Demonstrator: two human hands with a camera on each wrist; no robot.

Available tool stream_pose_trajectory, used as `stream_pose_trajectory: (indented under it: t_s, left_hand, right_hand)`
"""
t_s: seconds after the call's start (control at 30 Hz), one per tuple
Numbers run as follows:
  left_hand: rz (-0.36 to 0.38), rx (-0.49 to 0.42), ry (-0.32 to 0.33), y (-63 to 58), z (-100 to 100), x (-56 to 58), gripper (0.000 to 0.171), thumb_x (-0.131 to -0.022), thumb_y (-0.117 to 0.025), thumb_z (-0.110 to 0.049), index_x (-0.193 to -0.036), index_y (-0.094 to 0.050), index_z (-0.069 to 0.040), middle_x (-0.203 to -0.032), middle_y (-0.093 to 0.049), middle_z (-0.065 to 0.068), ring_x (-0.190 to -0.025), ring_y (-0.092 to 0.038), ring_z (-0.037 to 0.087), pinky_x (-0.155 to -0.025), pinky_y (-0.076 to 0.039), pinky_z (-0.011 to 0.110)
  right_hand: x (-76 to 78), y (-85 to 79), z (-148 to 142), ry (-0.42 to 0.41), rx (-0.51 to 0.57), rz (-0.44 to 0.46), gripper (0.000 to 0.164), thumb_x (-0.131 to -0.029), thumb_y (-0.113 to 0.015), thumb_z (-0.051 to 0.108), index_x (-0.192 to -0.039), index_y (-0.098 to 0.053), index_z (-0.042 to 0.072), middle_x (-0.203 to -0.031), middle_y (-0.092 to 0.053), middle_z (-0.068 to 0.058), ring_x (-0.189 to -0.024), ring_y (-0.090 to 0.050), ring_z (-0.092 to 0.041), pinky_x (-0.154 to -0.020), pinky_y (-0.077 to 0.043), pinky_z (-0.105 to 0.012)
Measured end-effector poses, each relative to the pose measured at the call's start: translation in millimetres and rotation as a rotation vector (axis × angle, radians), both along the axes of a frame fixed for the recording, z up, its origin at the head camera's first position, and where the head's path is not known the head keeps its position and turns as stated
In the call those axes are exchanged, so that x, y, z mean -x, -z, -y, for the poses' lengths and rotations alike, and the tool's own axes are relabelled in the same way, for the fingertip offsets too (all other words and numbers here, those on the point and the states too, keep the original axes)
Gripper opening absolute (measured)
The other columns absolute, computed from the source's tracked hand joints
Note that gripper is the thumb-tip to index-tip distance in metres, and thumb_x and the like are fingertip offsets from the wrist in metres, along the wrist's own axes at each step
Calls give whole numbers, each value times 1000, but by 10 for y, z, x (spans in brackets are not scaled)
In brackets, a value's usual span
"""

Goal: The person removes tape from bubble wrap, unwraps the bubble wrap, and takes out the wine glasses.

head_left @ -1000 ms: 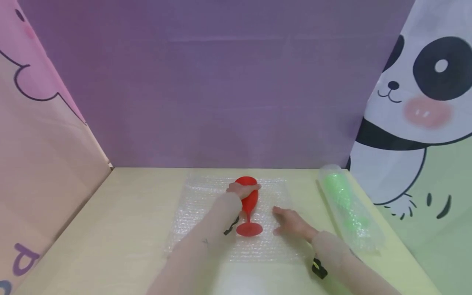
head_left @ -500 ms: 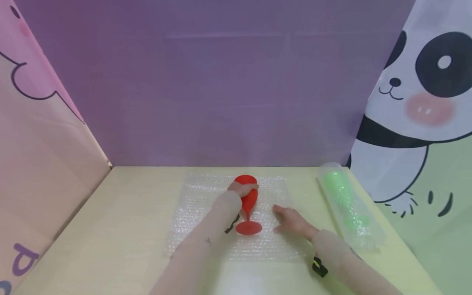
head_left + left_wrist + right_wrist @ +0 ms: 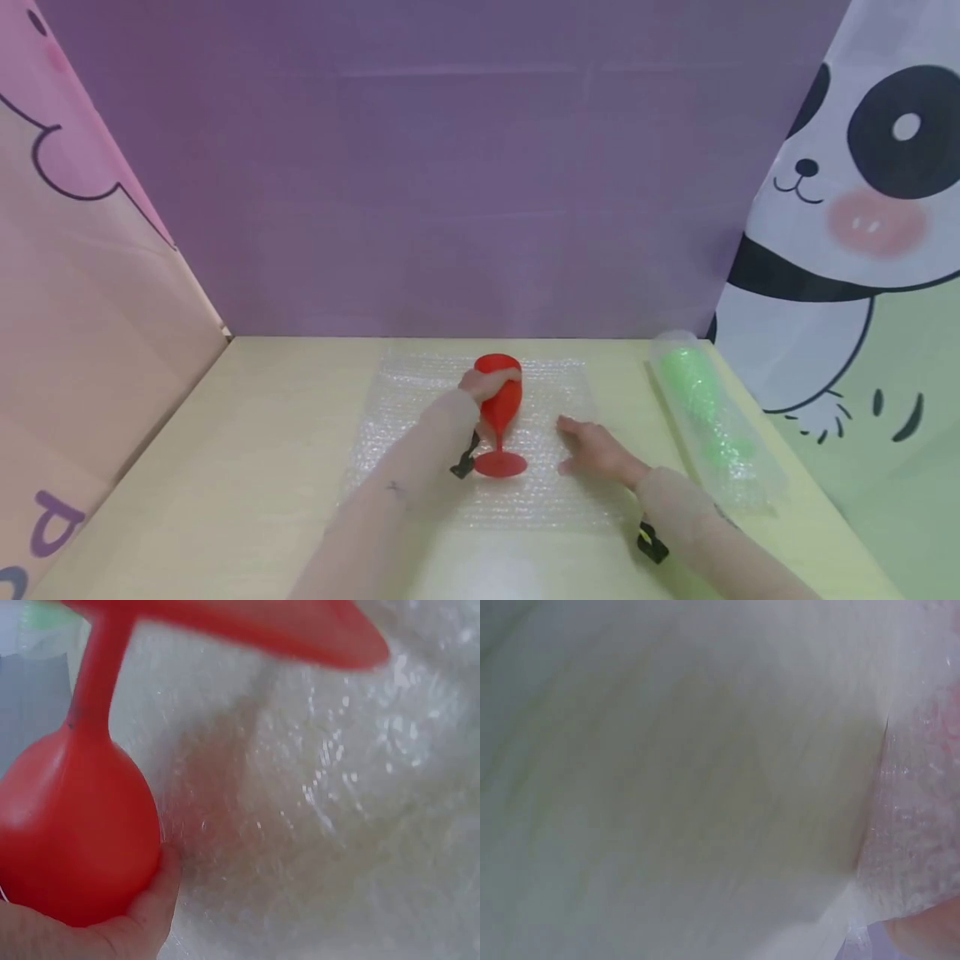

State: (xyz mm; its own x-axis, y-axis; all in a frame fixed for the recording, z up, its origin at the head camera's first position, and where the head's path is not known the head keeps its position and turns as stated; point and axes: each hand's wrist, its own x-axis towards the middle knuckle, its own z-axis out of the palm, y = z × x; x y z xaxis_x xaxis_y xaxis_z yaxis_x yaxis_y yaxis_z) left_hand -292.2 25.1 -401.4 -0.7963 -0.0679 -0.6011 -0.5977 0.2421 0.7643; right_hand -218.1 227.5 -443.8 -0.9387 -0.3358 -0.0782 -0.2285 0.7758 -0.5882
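My left hand (image 3: 483, 383) grips a red goblet (image 3: 499, 408) around its bowl, with the thumb side towards me. The goblet's bowl points away and its foot is nearer me; whether the foot touches the sheet beneath is hard to tell. In the left wrist view the goblet's bowl (image 3: 82, 825) sits in the curve of the hand. Under it lies a clear bubble wrap sheet (image 3: 408, 392). At that sheet's right edge, my right hand (image 3: 600, 454) stretches its fingers, thumb apart. One fingertip (image 3: 930, 930) touches the raised bubble wrap (image 3: 915, 825) in the right wrist view.
A bubble-wrapped roll with a green thing inside (image 3: 697, 400) lies along the table's right side. The pale table (image 3: 247, 467) meets a purple backdrop (image 3: 465, 192) behind. Cartoon-printed panels stand at both sides, a panda panel (image 3: 810, 342) on the right.
The goblet and my left hand have shifted slightly to the left. My right hand has hardly moved, and the bubble wrap sheet lies in the same place.
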Motion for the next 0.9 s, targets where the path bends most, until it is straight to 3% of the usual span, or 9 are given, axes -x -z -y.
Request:
stream_pose_trajectory:
  t_s: [0.1, 0.2, 0.5, 0.7, 0.9]
  left_hand:
    - [-21, 31, 24, 3, 11, -7, 80, -69, -68, -48, -130, -34, -9, -112, -52, 13, -96, -51, 30, -59, -54, 36]
    - [-23, 3, 30, -20, 23, -38, 79, -69, -68, -48, -129, -34, -9, -112, -53, 13, -97, -52, 30, -64, -55, 37]
    - [-121, -104, 44, -107, 151, -102, 76, -71, -69, -45, -126, -34, -6, -116, -53, 12, -105, -50, 28, -80, -53, 38]
    - [-213, -173, 64, -178, 272, -263, 69, -75, -69, -38, -124, -35, -3, -115, -53, 13, -101, -54, 27, -79, -54, 33]
    - [-298, -145, 66, -245, 435, -449, 67, -76, -70, -34, -126, -35, -8, -120, -52, 10, -108, -50, 26, -86, -52, 38]
  right_hand:
    - [-7, -4, 7, 4, -6, 7, 75, -70, -75, 11, -131, -39, -10, -138, -38, -26, -130, -33, -40, -110, -25, -49]
    - [-19, -10, 13, 18, -5, 25, 74, -70, -75, 10, -132, -40, -10, -138, -38, -25, -130, -33, -40, -110, -25, -49]
    - [-25, -51, 42, 28, 5, 41, 74, -70, -74, 8, -133, -38, -9, -140, -37, -25, -131, -31, -39, -110, -24, -49]
    - [-20, -60, 45, 24, -1, 36, 76, -68, -75, 8, -132, -38, -11, -139, -36, -26, -131, -31, -41, -110, -23, -50]
    - [-32, -53, 46, 35, 25, 57, 77, -69, -74, 8, -133, -36, -10, -140, -34, -25, -131, -29, -41, -111, -21, -51]
